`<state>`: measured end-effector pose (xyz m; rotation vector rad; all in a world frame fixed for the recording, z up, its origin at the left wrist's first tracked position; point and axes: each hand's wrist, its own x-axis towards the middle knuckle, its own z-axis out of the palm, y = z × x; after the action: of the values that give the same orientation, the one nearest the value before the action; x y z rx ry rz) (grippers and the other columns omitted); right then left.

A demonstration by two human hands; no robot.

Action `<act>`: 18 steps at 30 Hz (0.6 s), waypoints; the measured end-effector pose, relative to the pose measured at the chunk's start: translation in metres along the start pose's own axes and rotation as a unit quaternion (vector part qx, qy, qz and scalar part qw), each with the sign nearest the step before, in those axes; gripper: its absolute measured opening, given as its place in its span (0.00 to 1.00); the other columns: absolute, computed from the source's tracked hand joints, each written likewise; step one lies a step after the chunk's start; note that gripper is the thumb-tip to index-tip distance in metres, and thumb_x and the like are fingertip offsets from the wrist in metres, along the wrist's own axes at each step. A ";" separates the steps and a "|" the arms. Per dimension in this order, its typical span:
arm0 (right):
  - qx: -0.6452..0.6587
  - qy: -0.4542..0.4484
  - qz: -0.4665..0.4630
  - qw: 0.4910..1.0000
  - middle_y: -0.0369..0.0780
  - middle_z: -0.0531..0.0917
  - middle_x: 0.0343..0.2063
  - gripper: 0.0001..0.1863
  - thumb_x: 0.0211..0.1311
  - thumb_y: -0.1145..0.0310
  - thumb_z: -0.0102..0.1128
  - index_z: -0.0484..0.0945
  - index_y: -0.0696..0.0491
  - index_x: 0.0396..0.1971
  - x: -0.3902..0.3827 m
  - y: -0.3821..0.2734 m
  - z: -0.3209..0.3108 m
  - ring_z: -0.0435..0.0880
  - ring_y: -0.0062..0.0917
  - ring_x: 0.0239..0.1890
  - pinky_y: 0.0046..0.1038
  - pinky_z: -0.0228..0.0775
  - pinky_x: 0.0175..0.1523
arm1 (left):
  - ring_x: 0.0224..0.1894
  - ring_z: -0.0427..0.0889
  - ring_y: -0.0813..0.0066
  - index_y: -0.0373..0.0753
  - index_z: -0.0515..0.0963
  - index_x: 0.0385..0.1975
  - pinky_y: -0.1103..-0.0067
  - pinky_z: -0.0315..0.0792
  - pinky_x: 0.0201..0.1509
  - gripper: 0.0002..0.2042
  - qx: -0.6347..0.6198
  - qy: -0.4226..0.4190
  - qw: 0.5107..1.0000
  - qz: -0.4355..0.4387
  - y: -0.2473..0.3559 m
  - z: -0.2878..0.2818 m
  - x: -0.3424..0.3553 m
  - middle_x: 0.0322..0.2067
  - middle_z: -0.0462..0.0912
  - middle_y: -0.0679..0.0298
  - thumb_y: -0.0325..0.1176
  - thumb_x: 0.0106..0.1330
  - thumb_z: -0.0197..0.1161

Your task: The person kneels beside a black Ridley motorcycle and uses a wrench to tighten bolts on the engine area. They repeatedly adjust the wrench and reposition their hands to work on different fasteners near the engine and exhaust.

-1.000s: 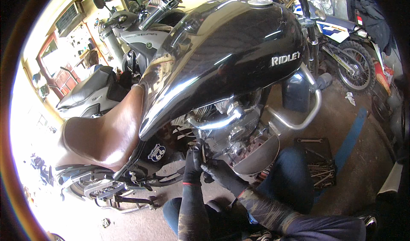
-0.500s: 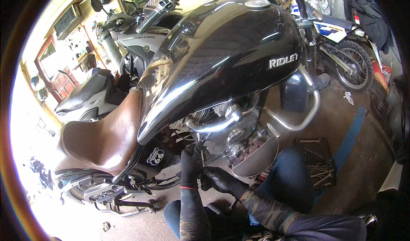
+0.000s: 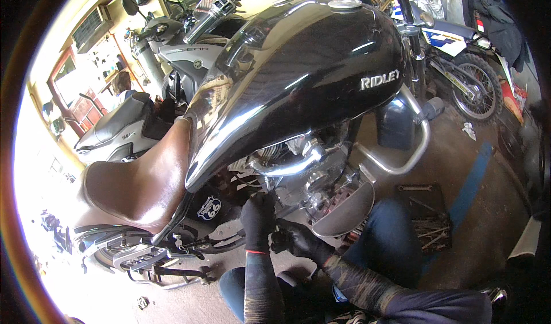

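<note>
My left hand (image 3: pixel 256 220), in a black glove, is raised with curled fingers beneath the chrome pipe (image 3: pixel 284 166) on the engine of a black motorcycle; what its fingers hold is hidden. Just below and to the right, my right hand (image 3: pixel 290 238), also gloved, is closed around a slim metal tool (image 3: pixel 276 228), mostly covered by the fingers. Above both hands is the glossy black fuel tank (image 3: pixel 293 66), with a brown seat (image 3: pixel 132 192) to its left and a footboard (image 3: pixel 344 212) right of my right hand.
A tray of wrenches (image 3: pixel 433 232) lies on the floor right of my knee. Behind stand a grey scooter (image 3: pixel 117 132) and a dirt bike (image 3: pixel 468 88). Another person (image 3: pixel 121 84) is in the left background. The motorcycle's curved crash bar (image 3: pixel 402 166) juts out at the right.
Both my hands have shifted slightly downward, and the left a little leftward, from a second ago. The metal tool between them shows less now. The motorcycle has not moved.
</note>
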<state>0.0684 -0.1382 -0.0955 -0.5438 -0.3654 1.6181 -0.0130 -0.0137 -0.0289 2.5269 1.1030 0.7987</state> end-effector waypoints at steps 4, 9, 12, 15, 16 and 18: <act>0.020 -0.064 -0.004 0.998 0.39 0.82 0.31 0.14 0.80 0.62 0.44 0.77 0.54 0.48 0.000 -0.006 0.004 0.84 0.26 0.34 0.29 0.77 0.44 | 0.28 0.83 0.47 0.35 0.82 0.34 0.61 0.74 0.32 0.17 -0.108 0.005 0.994 -0.026 0.000 0.006 0.003 0.25 0.83 0.51 0.44 0.74 0.54; -0.405 0.164 -0.125 0.891 0.36 0.80 0.21 0.20 0.75 0.54 0.55 0.79 0.57 0.34 -0.002 -0.003 0.034 0.80 0.20 0.22 0.26 0.74 0.32 | 0.27 0.76 0.75 0.35 0.80 0.35 0.71 0.72 0.32 0.19 -0.514 -0.052 0.855 -0.048 -0.005 0.014 -0.007 0.27 0.80 0.68 0.46 0.77 0.51; -0.578 0.258 -0.202 0.747 0.35 0.78 0.15 0.23 0.72 0.49 0.58 0.77 0.55 0.28 -0.005 0.003 0.045 0.81 0.22 0.21 0.29 0.72 0.30 | 0.27 0.75 0.77 0.34 0.80 0.34 0.72 0.71 0.32 0.19 -0.513 -0.042 0.857 -0.030 -0.004 0.008 -0.013 0.26 0.80 0.69 0.44 0.77 0.52; -0.616 0.228 -0.243 0.714 0.37 0.80 0.18 0.22 0.73 0.48 0.55 0.78 0.54 0.31 -0.009 0.002 0.041 0.84 0.26 0.23 0.31 0.75 0.31 | 0.24 0.77 0.70 0.33 0.81 0.31 0.67 0.71 0.31 0.20 -0.329 -0.031 0.941 -0.070 -0.001 -0.002 -0.007 0.22 0.79 0.61 0.46 0.74 0.58; -0.594 0.205 -0.216 0.748 0.38 0.82 0.20 0.22 0.73 0.48 0.54 0.79 0.54 0.33 -0.010 0.001 0.037 0.85 0.28 0.24 0.31 0.76 0.32 | 0.23 0.78 0.67 0.32 0.81 0.29 0.65 0.72 0.31 0.20 -0.250 -0.012 0.966 -0.071 0.002 -0.004 -0.004 0.20 0.79 0.58 0.47 0.73 0.60; -0.341 0.133 -0.114 0.924 0.39 0.83 0.26 0.20 0.75 0.50 0.52 0.79 0.54 0.39 -0.013 -0.005 0.025 0.86 0.29 0.27 0.33 0.79 0.36 | 0.22 0.78 0.67 0.33 0.81 0.28 0.65 0.71 0.31 0.20 -0.186 -0.008 0.981 -0.062 0.006 -0.006 0.000 0.19 0.78 0.56 0.46 0.71 0.61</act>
<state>0.0602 -0.1483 -0.0701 -1.1881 -0.7648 1.1440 -0.0136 -0.0175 -0.0215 2.1314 0.9893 0.8575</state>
